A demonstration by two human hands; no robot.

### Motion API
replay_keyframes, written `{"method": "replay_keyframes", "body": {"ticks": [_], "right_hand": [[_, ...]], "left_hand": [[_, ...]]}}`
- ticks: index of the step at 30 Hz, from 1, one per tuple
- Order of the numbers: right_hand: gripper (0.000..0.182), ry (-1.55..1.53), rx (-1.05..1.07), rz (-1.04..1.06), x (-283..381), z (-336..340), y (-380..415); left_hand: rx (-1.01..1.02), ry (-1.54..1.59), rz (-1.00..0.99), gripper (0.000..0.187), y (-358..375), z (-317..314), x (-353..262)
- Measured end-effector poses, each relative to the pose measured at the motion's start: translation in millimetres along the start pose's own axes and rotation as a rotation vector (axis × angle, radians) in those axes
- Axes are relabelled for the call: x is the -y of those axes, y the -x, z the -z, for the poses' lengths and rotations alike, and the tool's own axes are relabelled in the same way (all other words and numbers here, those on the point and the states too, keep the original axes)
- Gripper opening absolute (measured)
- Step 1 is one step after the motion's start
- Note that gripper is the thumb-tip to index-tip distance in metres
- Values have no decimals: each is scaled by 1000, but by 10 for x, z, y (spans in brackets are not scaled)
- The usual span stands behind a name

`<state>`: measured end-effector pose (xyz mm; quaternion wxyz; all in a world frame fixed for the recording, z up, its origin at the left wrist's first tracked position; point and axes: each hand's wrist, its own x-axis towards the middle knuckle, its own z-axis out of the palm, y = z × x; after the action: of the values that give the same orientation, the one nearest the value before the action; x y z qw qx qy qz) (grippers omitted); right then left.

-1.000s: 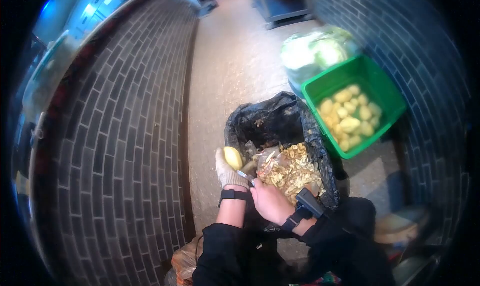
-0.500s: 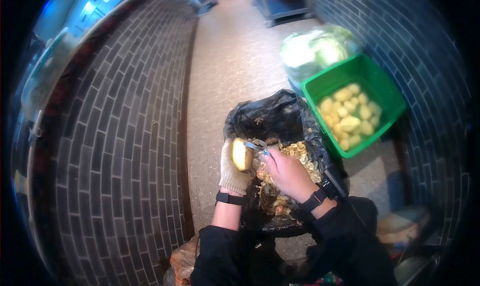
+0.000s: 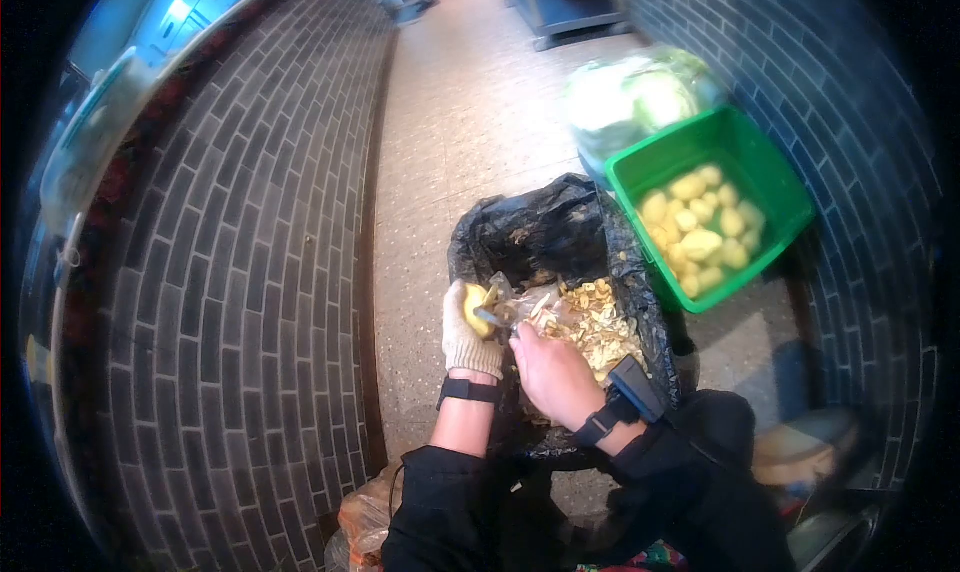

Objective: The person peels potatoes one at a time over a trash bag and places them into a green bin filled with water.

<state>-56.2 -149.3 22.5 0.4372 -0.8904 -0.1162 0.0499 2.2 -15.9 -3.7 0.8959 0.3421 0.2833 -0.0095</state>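
My left hand, in a knitted white glove, is wrapped round a yellow potato over the left side of a bin lined with a black bag. My right hand grips a peeler, whose metal head lies against the potato. Its handle is mostly hidden by my fingers. Below both hands, pale and brown peelings fill much of the bin, along with some clear plastic.
A green crate with several peeled potatoes stands right of the bin. Behind it is a clear bag of pale green vegetables. Brick walls flank both sides. A dark metal cart stands at the far end.
My right hand has moved slightly left and down, bringing the peeler lower across the potato. The potato has turned in my left hand, and more peelings show on the right.
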Motion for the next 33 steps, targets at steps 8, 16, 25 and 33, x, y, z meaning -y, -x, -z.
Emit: {"method": "replay_keyframes", "body": {"ticks": [8,16,25,33], "right_hand": [[21,-95,68,63,-24,-123,101],[19,-132,-75,10,-182,261,-120],[21,-115,-90,66,-194,330,-177],[22,36,-32,-22,-56,139,-77]], "left_hand": [[-44,23,16,48,-45,83,-218],[124,10,97,41,55,-60,-180],[213,-221,90,34,164,-124,-90],[133,-143,-13,33,27,-3,8]]}}
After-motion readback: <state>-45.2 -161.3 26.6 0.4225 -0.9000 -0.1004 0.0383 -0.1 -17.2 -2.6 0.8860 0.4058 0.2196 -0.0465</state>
